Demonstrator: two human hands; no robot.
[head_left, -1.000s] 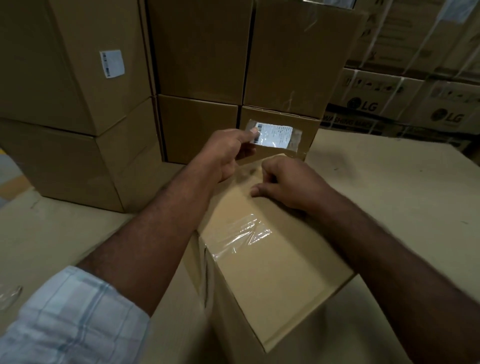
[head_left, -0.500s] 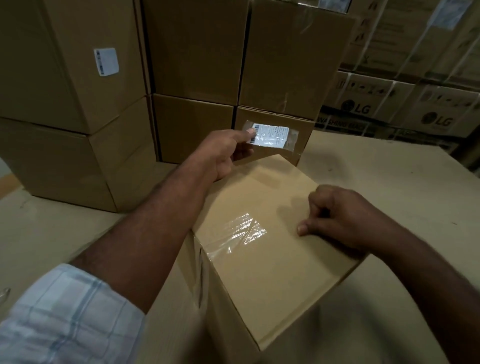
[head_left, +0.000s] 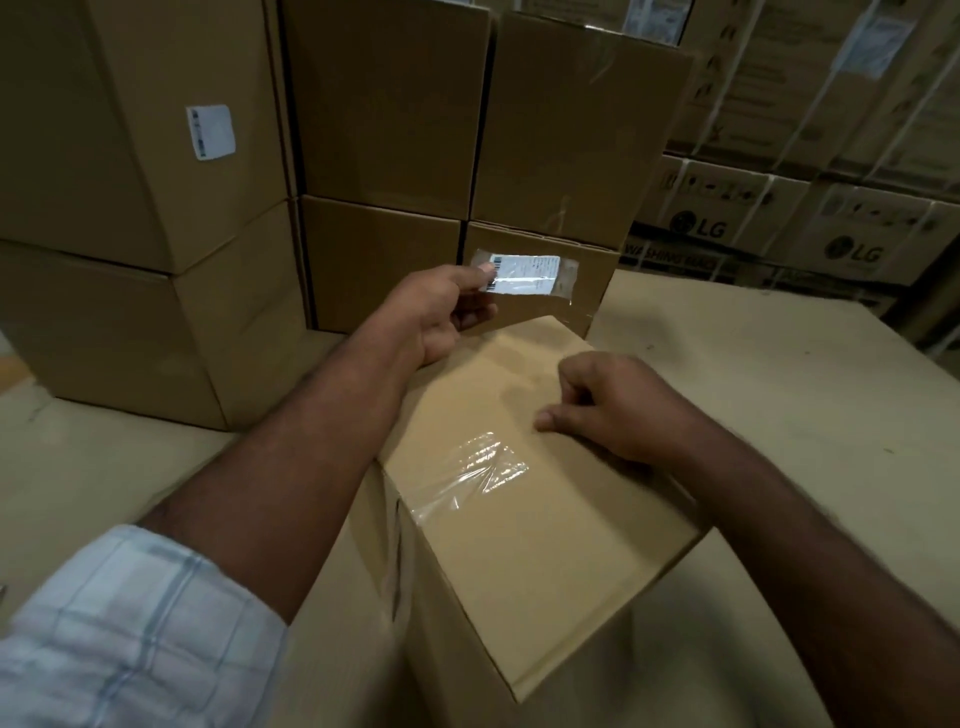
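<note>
A brown cardboard box (head_left: 524, 545) stands in front of me with a strip of clear tape (head_left: 478, 475) across its top and down its left side. My left hand (head_left: 441, 317) is raised beyond the box's far edge and pinches a white barcode label on a piece of clear tape (head_left: 527, 274) by its left end. My right hand (head_left: 618, 405) rests on the box top with the fingers curled, thumb and forefinger close together; I cannot tell if anything is between them.
Stacked plain cartons (head_left: 395, 171) rise just behind the box, one with a white sticker (head_left: 210, 131). Printed appliance cartons (head_left: 779, 218) fill the back right. The box stands on a flat cardboard surface (head_left: 779, 384) that stretches right and left.
My right hand went from the box's far edge out to its right side, then came back toward the middle of the top. The left hand kept holding the label up.
</note>
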